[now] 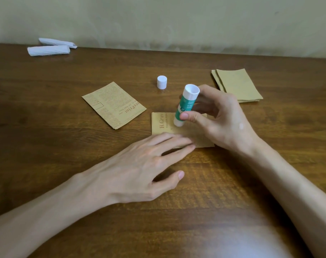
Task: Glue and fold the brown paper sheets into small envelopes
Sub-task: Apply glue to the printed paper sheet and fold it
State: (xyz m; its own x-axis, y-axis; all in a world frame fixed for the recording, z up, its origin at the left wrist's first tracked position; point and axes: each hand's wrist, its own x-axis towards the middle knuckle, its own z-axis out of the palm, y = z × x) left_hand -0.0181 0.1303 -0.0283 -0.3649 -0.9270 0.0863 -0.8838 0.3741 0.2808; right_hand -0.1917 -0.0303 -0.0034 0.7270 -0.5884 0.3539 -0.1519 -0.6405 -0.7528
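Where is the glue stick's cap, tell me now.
In the head view the white cap stands upright on the table, just beyond the glue stick held in the right hand, right of the printed sheet.

plain home room: wooden table (65, 146), bare wall (158, 19)

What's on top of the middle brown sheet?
On the brown sheet: left hand, fingers flat at its near edge, and the glue stick, tip down, gripped by the right hand. Print beneath is hidden.
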